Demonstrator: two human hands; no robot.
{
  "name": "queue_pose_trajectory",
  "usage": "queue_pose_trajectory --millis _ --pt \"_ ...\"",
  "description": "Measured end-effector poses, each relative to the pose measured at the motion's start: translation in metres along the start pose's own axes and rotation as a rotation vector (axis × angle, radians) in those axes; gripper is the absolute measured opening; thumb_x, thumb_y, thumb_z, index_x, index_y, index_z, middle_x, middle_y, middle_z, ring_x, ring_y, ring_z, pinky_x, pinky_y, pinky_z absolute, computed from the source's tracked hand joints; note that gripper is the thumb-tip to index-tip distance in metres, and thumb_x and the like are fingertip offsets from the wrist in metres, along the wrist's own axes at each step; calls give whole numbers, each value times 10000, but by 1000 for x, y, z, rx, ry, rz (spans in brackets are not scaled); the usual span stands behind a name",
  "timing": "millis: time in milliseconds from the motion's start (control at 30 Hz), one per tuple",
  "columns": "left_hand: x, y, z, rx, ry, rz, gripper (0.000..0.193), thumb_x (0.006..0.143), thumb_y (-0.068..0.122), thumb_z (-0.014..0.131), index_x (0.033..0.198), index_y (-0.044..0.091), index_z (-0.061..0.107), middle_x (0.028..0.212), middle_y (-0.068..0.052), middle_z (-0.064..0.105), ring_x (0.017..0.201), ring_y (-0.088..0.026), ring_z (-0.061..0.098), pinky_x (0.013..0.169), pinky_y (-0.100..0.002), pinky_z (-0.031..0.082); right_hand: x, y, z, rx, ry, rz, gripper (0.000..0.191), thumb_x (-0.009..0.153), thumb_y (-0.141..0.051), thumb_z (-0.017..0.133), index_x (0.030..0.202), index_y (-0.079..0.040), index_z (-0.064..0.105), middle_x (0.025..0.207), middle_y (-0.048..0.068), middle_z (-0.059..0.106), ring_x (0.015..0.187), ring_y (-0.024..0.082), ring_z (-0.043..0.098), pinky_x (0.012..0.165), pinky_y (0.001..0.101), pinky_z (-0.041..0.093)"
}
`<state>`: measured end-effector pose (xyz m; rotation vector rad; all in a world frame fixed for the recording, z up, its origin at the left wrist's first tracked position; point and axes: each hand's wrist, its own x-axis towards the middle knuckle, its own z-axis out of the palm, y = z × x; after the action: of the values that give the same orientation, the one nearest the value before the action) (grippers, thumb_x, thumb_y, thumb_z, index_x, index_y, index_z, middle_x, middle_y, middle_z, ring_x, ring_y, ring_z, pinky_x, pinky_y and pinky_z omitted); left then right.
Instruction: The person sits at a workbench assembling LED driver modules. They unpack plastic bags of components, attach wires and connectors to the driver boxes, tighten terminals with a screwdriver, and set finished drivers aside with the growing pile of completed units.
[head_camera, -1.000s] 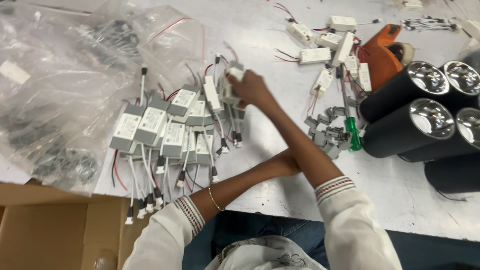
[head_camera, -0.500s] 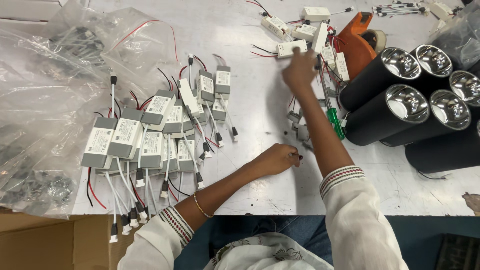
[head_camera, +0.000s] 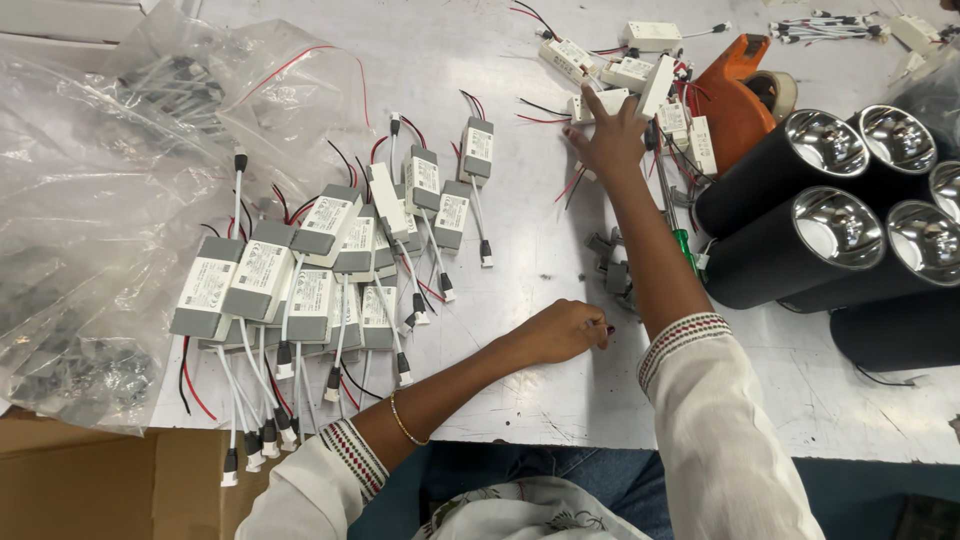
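Since half a second ago the right hand (head_camera: 610, 140) has reached further up the scratched grey metal tabletop (head_camera: 540, 400) into the loose drivers, while the left hand (head_camera: 565, 330) has stayed low near the clips. From the left, crumpled clear plastic bags (head_camera: 90, 230) holding dark small parts lie over the edge, above a brown cardboard box (head_camera: 90, 480). Next comes the stacked row of white-and-grey rectangular plastic driver boxes (head_camera: 300, 275) with red, black and white leads trailing toward the person. The left hand rests on the tabletop, fingers curled together with tips pressed down, just beside a small pile of grey metal spring clips (head_camera: 612, 265). The right hand lies spread over a scatter of white rectangular driver boxes (head_camera: 625, 72), fingers apart, tips touching one; whether it grips any cannot be told. Just right sit a green-handled screwdriver (head_camera: 683, 245), an orange tape dispenser (head_camera: 735, 75), and black cylindrical downlight housings with shiny reflectors (head_camera: 800, 215).
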<state>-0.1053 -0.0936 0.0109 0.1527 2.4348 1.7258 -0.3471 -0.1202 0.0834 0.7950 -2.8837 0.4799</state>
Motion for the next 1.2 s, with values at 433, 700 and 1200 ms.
queue_pose_trajectory --millis 433,700,1200 --pt "-1 1 1 -37 -37 -33 254 962 222 555 955 33 724 966 -124 796 943 -230 767 888 -356 568 11 14 -20 809 -130 315 496 882 -195 680 1308 -268 436 1257 223 607 1099 431 693 828 577 619" --pt "0 -3 3 -9 -39 -24 283 974 237 560 899 41 750 1012 -120 786 977 -241 751 890 -379 558 4 87 -71 2026 -256 478 460 1038 -295 594 1396 -22 501 1325 277 573 1157 453 623 829 447 645" --pt "7 -9 2 -164 199 -12 240 1011 274 570 1004 69 695 1081 -73 784 730 -209 578 675 -363 481 -68 119 -148 2290 -449 -31 456 1123 -277 563 1487 -33 438 1376 177 555 1225 321 630 1014 424 612"
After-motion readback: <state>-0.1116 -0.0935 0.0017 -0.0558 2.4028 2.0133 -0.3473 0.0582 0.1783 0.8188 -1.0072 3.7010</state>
